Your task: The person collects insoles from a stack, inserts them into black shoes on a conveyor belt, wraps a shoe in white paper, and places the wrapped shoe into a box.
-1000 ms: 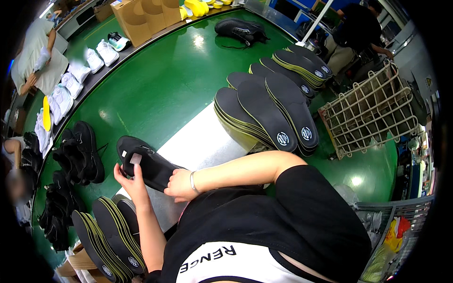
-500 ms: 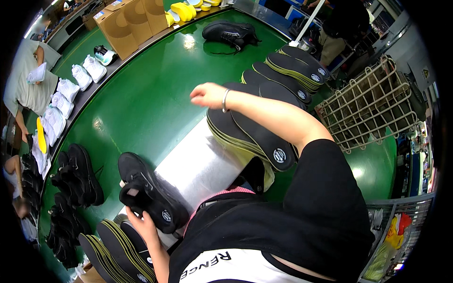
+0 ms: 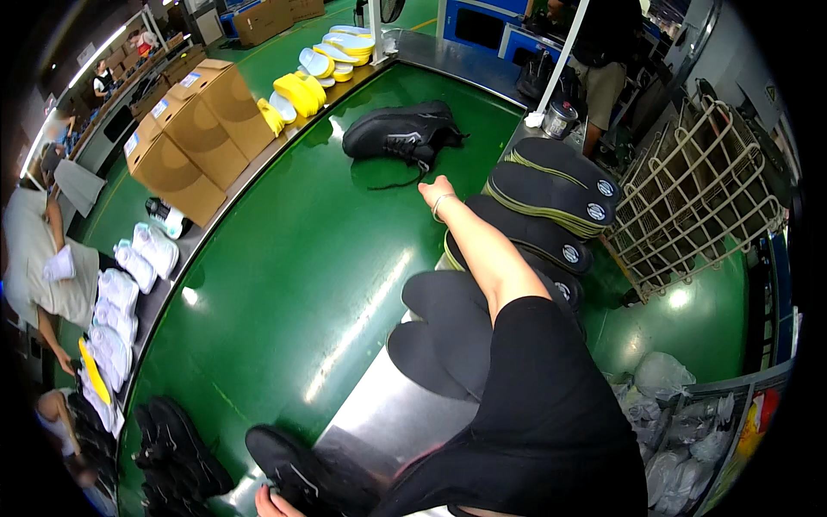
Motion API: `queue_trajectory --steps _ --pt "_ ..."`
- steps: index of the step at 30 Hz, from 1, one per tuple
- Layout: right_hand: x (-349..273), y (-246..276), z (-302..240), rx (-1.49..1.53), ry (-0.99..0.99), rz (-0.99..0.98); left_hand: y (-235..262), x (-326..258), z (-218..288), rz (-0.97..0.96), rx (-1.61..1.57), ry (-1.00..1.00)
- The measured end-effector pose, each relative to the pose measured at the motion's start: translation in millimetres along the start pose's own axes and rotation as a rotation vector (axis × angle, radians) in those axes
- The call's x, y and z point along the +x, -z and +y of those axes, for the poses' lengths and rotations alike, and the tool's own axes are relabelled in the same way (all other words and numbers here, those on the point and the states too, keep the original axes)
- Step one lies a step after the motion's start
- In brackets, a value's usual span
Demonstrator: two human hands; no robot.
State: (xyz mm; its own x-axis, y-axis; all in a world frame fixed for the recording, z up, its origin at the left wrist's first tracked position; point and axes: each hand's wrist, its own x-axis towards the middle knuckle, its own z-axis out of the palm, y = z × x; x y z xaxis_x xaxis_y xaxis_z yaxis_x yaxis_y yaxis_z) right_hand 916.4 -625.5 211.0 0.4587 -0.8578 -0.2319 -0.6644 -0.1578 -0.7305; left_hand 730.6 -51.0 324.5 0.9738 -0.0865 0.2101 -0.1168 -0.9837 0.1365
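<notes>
At the lower edge, my left hand [image 3: 274,502] grips the side of a black sneaker [image 3: 297,470], whose heel end my body hides. My right arm stretches forward across the table. At its end my right hand [image 3: 438,191], fingers curled together, is beside the loose lace of another black sneaker [image 3: 401,129]. That sneaker lies near the table's far end. Whether the fingers hold the lace is too small to make out. Black insoles [image 3: 444,332] fan out under my right forearm, partly on a bare metal plate [image 3: 379,426].
Stacked black insoles [image 3: 551,194] line the table's right side, by a wire basket [image 3: 698,202]. More black shoes [image 3: 177,444] stand at lower left. Beyond the curved edge are white shoes [image 3: 121,293], cardboard boxes [image 3: 194,142], yellow insoles [image 3: 297,93] and a co-worker [image 3: 43,250].
My right hand has moved forward and right, to the far sneaker's lace. The view has shifted, so the sneaker in my left hand now sits lower in the picture.
</notes>
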Motion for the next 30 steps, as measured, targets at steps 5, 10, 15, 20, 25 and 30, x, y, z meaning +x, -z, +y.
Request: queue_trajectory --steps 5,10,15,20,25,30 --pt "62 -12 14 0.284 -0.029 0.193 -28 1 -21 -0.036 -0.472 0.228" --pt "120 -36 17 0.560 0.105 0.196 -46 -6 -48 -0.251 -0.893 0.804" --pt "131 -43 31 0.463 -0.064 0.071 -51 8 -31 -0.091 -0.637 0.659" --pt "57 -55 -49 0.505 -0.020 -0.217 -35 -5 -3 0.332 -0.153 0.295" --pt "-1 -41 -122 1.052 -0.375 -0.612 2 -19 38 0.197 0.214 -0.159" --pt "-147 -20 -150 1.216 -0.429 -1.173 -44 -59 38 -0.177 -0.270 -0.541"
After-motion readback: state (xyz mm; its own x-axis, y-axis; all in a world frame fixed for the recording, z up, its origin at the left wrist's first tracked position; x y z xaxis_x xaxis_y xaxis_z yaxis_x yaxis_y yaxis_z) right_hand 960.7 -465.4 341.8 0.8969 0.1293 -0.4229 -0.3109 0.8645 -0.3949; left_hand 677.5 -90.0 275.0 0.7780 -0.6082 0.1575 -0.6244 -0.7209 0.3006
